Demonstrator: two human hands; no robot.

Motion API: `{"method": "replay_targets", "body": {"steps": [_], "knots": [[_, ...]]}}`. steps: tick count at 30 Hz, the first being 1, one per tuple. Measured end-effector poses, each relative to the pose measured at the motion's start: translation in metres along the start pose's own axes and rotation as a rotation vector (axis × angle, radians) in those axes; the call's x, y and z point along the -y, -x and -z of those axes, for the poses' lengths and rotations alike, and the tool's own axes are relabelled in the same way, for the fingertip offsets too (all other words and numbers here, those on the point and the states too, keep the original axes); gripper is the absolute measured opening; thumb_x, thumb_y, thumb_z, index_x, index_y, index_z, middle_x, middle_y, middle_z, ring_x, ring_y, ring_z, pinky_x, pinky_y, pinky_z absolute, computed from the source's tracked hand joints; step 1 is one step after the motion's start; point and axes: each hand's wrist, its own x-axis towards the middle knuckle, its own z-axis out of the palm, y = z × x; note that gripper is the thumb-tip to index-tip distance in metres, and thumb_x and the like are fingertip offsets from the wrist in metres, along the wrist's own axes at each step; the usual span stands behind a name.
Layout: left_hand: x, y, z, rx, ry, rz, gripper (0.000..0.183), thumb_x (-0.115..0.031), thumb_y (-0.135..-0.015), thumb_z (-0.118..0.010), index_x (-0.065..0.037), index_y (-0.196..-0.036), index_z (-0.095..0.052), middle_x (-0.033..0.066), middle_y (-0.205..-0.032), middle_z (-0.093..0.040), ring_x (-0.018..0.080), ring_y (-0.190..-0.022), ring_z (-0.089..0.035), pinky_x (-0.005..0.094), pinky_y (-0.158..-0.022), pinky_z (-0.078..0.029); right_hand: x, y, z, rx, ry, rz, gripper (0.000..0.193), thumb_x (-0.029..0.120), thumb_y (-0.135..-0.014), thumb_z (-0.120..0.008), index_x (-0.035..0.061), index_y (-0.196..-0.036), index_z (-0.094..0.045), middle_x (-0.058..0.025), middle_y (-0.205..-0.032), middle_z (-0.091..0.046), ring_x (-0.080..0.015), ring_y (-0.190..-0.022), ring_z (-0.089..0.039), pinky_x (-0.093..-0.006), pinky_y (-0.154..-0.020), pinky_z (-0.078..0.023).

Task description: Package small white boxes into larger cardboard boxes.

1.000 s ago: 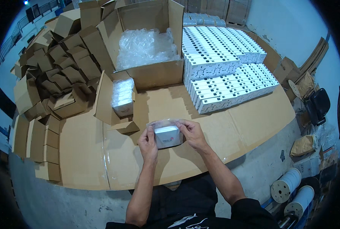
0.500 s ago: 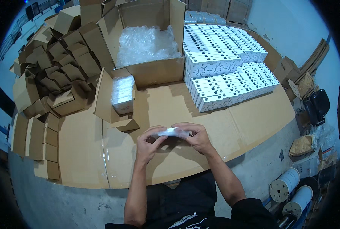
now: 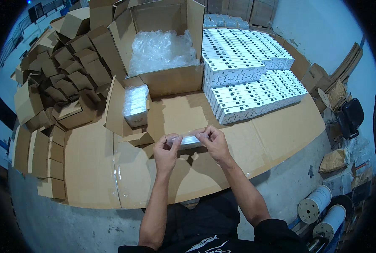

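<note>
Between my hands, over the near middle of the cardboard-covered table, is a flat white piece in a clear plastic bag (image 3: 189, 141). My left hand (image 3: 167, 152) pinches the bag's left end between thumb and fingers. At its right end, my right hand (image 3: 215, 145) grips the plastic the same way. Just beyond my left hand stands a small open carton (image 3: 139, 138), flaps spread. A row of similar white pieces in clear bags (image 3: 135, 105) stands inside it, leaving a gap at its near end.
A large open carton (image 3: 171, 80) of clear plastic bags (image 3: 162, 51) stands at the back. Right of it are stacked white printed panels (image 3: 243, 90). Empty small cartons (image 3: 76, 63) pile up at left. Cable spools (image 3: 314, 204) sit on the floor at right.
My hands have tipped the bagged piece so that more of its face shows, below my fingers. My right hand has risen slightly, and both hands now pinch the bag's upper edge.
</note>
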Motion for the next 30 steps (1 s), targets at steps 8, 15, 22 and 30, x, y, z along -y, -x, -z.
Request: {"method": "replay_targets", "body": {"steps": [8,15,22,30], "knots": [[0.015,-0.011,-0.018,-0.156,0.148,0.093,0.03,-0.021,-0.094,-0.074,-0.01,-0.078,-0.051,-0.0065,-0.071,-0.051,0.002,-0.065,-0.043,0.0234,-0.056,-0.036,-0.002,-0.009,-0.012,-0.155,-0.013,0.123,0.016,0.004,-0.096,-0.063,0.0001,-0.111,-0.058,-0.0117,-0.105,-0.068,-0.0152,-0.095,-0.063,-0.0292,-0.09,-0.051],[0.029,-0.02,-0.016,-0.135,0.252,0.101,0.029,-0.02,-0.094,-0.074,-0.01,-0.079,-0.051,-0.0068,-0.074,-0.05,0.003,-0.069,-0.041,0.0223,-0.059,-0.035,0.014,-0.004,0.016,0.178,0.495,0.238,0.026,-0.001,-0.089,-0.062,0.0014,-0.114,-0.071,-0.0131,-0.119,-0.07,-0.0182,-0.11,-0.065,-0.0329,-0.096,-0.052],[0.005,-0.019,-0.024,-0.118,0.332,-0.048,0.018,-0.016,-0.095,-0.07,0.0,-0.104,-0.067,0.0074,-0.109,-0.06,0.0116,-0.094,-0.059,0.0269,-0.079,-0.05,0.015,-0.003,0.013,0.068,0.399,0.054,0.029,0.002,-0.088,-0.07,0.0004,-0.117,-0.069,-0.0097,-0.111,-0.072,-0.0173,-0.102,-0.067,-0.0322,-0.088,-0.057],[-0.008,-0.023,0.009,0.42,-0.227,-0.183,0.027,-0.008,-0.088,-0.075,-0.003,-0.115,-0.072,0.008,-0.119,-0.062,0.0177,-0.114,-0.058,0.0314,-0.095,-0.049,0.016,-0.004,0.014,0.117,0.335,0.034,0.029,0.001,-0.09,-0.07,0.0001,-0.118,-0.069,-0.0084,-0.108,-0.071,-0.0143,-0.097,-0.066,-0.0294,-0.086,-0.056]]}}
